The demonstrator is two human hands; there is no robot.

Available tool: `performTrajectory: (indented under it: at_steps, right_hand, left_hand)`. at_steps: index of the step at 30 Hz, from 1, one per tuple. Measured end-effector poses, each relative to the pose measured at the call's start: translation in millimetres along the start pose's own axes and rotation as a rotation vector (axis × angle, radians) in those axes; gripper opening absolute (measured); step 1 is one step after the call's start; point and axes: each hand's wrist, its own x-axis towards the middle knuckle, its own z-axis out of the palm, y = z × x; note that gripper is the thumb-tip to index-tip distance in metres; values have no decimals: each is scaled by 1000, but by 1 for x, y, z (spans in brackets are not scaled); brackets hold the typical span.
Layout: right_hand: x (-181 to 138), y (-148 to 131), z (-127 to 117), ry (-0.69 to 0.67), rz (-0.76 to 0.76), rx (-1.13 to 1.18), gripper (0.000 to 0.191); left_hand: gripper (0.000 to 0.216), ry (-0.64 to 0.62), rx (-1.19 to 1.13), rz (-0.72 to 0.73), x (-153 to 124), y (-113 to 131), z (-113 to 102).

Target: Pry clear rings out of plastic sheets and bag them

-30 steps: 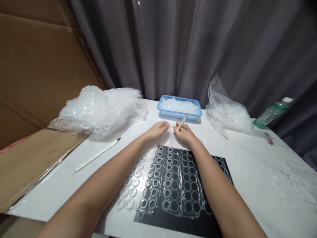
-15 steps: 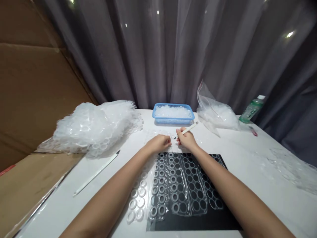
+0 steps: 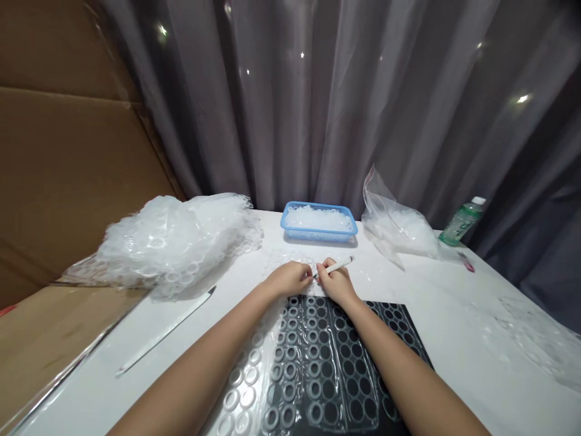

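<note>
My right hand (image 3: 336,281) is closed round a slim white craft knife (image 3: 340,265), its dark tip pointing down and left. My left hand (image 3: 293,278) lies just left of the tip, fingers curled and pressed onto a clear plastic strip of rings (image 3: 276,261); its fingertips are partly hidden. Beneath my forearms, clear strips of round rings (image 3: 313,369) lie over a black board (image 3: 406,321). More pale rings (image 3: 242,396) sit on clear film at the board's left side.
A blue basket (image 3: 320,233) of small clear pieces stands at the back. To its left is a heap of clear plastic sheets (image 3: 177,242); to its right, a zip bag (image 3: 402,230) and a green bottle (image 3: 463,221). A long white tool (image 3: 166,332) lies left; clear scraps (image 3: 535,345) lie right.
My right hand has moved closer to my left, bringing the craft knife's tip down beside the left fingertips. The whole view has shifted, so things appear lower.
</note>
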Motion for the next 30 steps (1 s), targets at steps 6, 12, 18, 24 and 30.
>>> performTrajectory:
  at_steps: [6,12,18,24,30]
  right_hand:
    - [2,1,2,-6,-49,-123,23]
    - [2,1,2,-20,-4,-88,23]
    - [-7,1,-4,27,-30,134,29]
    - [-13,-1,-6,-54,86,169,28]
    - [-13,-4,-7,-91,61,70,25]
  left_hand:
    - [20,79,-189,-54,2,-1,7]
    - [32,257,-547,-125,-3,-11,-21]
    - [31,317,-675,-179,-4,-15,-35]
    - [23,48,-162,85,-2,-8,-12]
    - [17,-104,-68,105,-1,-1,0]
